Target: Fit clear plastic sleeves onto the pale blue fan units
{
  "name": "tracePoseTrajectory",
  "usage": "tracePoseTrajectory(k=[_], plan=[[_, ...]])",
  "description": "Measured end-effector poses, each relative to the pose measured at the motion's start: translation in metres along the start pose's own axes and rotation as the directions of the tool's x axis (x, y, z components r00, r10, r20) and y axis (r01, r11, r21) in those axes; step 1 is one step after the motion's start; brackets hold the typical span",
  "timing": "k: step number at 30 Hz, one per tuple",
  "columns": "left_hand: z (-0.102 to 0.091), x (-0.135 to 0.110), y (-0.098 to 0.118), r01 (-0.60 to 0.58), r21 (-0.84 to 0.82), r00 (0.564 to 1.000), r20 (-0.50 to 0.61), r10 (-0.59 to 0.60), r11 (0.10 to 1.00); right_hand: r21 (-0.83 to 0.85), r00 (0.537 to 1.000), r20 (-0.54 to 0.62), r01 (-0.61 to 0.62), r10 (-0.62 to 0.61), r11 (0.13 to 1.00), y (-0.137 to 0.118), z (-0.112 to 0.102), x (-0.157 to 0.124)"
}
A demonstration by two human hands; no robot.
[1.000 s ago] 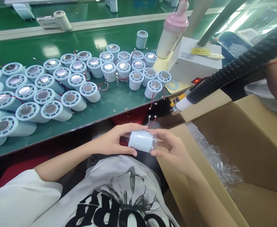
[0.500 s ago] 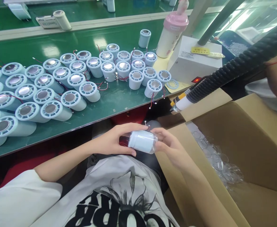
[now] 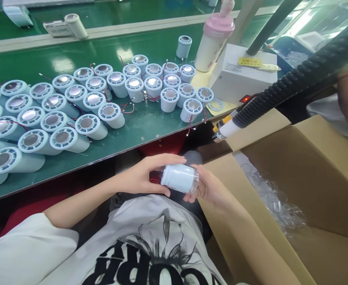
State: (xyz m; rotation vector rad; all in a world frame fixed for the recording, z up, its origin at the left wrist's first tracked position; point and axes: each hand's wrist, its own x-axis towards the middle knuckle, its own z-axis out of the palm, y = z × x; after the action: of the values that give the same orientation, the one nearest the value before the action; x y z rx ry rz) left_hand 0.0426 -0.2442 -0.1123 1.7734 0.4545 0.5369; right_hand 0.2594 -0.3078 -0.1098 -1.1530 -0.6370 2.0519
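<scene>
hands curled around a pale-blue cylinder

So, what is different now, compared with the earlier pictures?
The right-hand grip has turned: fingertips now curl below the clear plastic sleeve around the held light-blue cylinder. The wire connectors seen beyond it no longer show. A lone light-blue cylinder on the green surface has shifted right, toward the white pink-lidded bottle. The left-hand grip stays on the held cylinder.
</scene>
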Motion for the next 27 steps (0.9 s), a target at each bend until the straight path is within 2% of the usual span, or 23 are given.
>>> tracePoseTrajectory(k=[6,10,12,13,14,15,16,17,18,19,20,21,22,24,25,27], plan=[[0.001,0.001,-0.001,-0.055,0.048,0.998,-0.023,0.056,0.997,0.070,0.984,0.032,-0.176,0.174,0.982,-0.002,0.001,0.003],[0.005,0.001,0.006,0.031,-0.013,0.999,-0.034,-0.031,0.999,0.033,0.971,0.075,-0.228,0.226,0.973,0.003,-0.002,0.005],[0.007,0.002,0.011,0.103,-0.066,0.994,-0.036,-0.106,0.992,-0.062,0.984,0.085,-0.152,0.157,0.986,0.009,-0.005,0.005],[0.008,0.002,0.013,0.147,-0.105,0.988,-0.038,-0.152,0.983,-0.135,0.997,0.066,-0.034,0.044,0.990,0.012,-0.006,0.005],[0.009,0.002,0.015,0.190,-0.152,0.979,-0.038,-0.198,0.970,-0.234,0.991,0.040,0.136,-0.130,0.963,0.014,-0.008,0.003],[0.009,0.002,0.016,0.228,-0.200,0.970,-0.038,-0.240,0.953,-0.361,0.940,0.033,0.328,-0.339,0.873,0.016,-0.010,0.002],[0.010,0.002,0.017,0.256,-0.245,0.961,-0.037,-0.273,0.935,-0.498,0.842,0.074,0.496,-0.535,0.711,0.017,-0.012,0.000],[0.010,0.001,0.017,0.276,-0.285,0.954,-0.033,-0.297,0.918,-0.613,0.721,0.158,0.607,-0.675,0.505,0.017,-0.013,-0.002],[0.010,0.001,0.017,0.292,-0.316,0.949,-0.026,-0.316,0.903,-0.688,0.621,0.257,0.656,-0.740,0.311,0.016,-0.014,-0.005],[0.010,0.001,0.017,0.306,-0.334,0.944,-0.016,-0.330,0.891,-0.726,0.568,0.340,0.666,-0.749,0.175,0.015,-0.015,-0.007],[0.009,0.001,0.017,0.312,-0.340,0.943,-0.005,-0.334,0.887,-0.741,0.562,0.377,0.660,-0.736,0.125,0.013,-0.016,-0.008],[0.008,0.001,0.017,0.308,-0.333,0.946,0.007,-0.324,0.891,-0.739,0.591,0.366,0.654,-0.718,0.162,0.012,-0.016,-0.010],[0.007,0.001,0.017,0.289,-0.315,0.954,0.019,-0.299,0.904,-0.717,0.646,0.317,0.642,-0.695,0.270,0.012,-0.015,-0.011],[0.005,0.002,0.017,0.223,-0.269,0.974,0.027,-0.224,0.937,-0.592,0.774,0.192,0.581,-0.603,0.559,0.012,-0.014,-0.012],[0.005,0.002,0.017,0.194,-0.259,0.981,0.032,-0.193,0.946,-0.508,0.821,0.145,0.540,-0.552,0.671,0.013,-0.014,-0.012],[0.004,0.001,0.017,0.190,-0.278,0.982,0.049,-0.183,0.942,-0.403,0.878,0.082,0.462,-0.472,0.790,0.014,-0.013,-0.012]])
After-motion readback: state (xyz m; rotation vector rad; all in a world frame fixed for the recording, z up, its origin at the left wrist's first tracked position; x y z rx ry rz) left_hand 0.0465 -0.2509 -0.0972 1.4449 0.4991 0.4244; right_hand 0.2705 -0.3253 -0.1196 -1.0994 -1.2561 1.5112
